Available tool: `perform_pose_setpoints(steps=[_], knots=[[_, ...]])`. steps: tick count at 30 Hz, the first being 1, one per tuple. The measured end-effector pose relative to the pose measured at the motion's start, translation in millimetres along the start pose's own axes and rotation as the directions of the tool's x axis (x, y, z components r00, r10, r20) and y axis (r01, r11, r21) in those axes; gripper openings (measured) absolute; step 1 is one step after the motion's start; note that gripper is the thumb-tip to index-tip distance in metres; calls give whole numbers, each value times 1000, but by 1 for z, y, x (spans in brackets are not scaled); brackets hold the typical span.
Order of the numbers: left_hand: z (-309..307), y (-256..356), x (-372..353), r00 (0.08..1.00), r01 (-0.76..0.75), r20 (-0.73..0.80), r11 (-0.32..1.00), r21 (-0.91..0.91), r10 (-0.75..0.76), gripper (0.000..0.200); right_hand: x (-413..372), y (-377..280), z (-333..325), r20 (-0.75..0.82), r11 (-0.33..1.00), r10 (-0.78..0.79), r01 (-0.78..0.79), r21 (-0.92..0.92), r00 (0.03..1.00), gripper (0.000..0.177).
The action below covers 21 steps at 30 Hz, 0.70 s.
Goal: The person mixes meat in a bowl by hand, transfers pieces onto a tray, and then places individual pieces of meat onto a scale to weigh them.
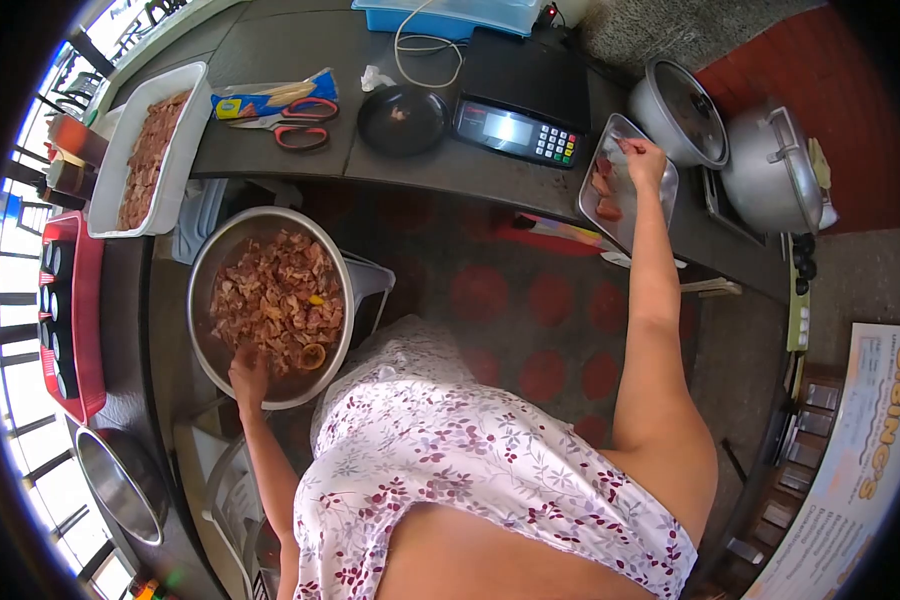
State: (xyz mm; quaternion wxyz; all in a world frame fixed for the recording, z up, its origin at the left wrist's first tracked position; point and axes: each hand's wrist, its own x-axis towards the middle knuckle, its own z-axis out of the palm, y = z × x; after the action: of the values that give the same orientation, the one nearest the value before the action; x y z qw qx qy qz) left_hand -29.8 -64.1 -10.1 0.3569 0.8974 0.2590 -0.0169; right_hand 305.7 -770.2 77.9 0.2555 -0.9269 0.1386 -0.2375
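My left hand [249, 376] reaches over the near rim of a large steel bowl [202, 250]; its fingertips are down at the chopped, marinated meat [275, 290], where I cannot make out their grip. A cut citrus half [312, 357] lies in the meat close by. On the right, my right hand [644, 165] is over a metal tray [656, 208], its fingers pinched together around what looks like a small reddish piece of meat [625, 146]. More meat pieces [604, 190] lie in the tray, left of that hand.
A white tub [192, 150] of meat stands at back left. Along the counter are a skewer pack [275, 97], scissors [295, 125], a black pan [403, 120] and a digital scale [518, 133]. Pots [770, 170] stand right; a steel basin [120, 485] sits left.
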Motion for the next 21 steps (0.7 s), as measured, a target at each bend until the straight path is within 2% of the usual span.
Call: perform_pose_setpoints(steps=[2, 4, 5, 9, 11, 12, 15, 18, 20, 21], knots=[[0, 0, 0, 1000, 10, 16, 1000, 19, -10, 27, -6, -4, -5, -3, 1000, 7, -7, 1, 1000, 15], [8, -18, 6, 999, -45, -21, 999, -20, 44, 27, -14, 7, -4, 266, 976, -112, 157, -154, 957, 19], [9, -21, 6, 999, -48, -20, 999, -20, 48, 27, -14, 15, -3, 240, 961, -155, 202, -187, 958, 24], [4, -8, 2, 1000, -25, 4, 1000, 7, 25, 26, -12, 12, -22, 169, 972, -141, 169, -164, 975, 34], [3, -11, 4, 1000, -22, 2, 1000, -2, 22, 25, -11, 5, -25, 144, 987, -39, 60, -147, 989, 36], [2, -14, 8, 1000, -19, 7, 1000, -4, 19, 25, -13, 3, -24, 141, 987, -39, 59, -147, 989, 36], [3, -19, 12, 999, -40, -12, 999, 11, 40, 26, -17, 1, -16, 223, 986, -100, 126, -108, 970, 37], [4, -19, 17, 998, -62, -16, 998, 28, 62, 27, -14, 6, -9, 393, 940, -279, 333, -76, 876, 33], [-3, -11, 12, 999, -27, -16, 999, 38, 28, 27, -11, 10, -12, 337, 962, -225, 263, -69, 914, 40], [-5, -7, 11, 998, -23, -60, 998, -59, 19, 27, -2, 29, -12, 358, 967, -205, 245, -70, 911, 43]])
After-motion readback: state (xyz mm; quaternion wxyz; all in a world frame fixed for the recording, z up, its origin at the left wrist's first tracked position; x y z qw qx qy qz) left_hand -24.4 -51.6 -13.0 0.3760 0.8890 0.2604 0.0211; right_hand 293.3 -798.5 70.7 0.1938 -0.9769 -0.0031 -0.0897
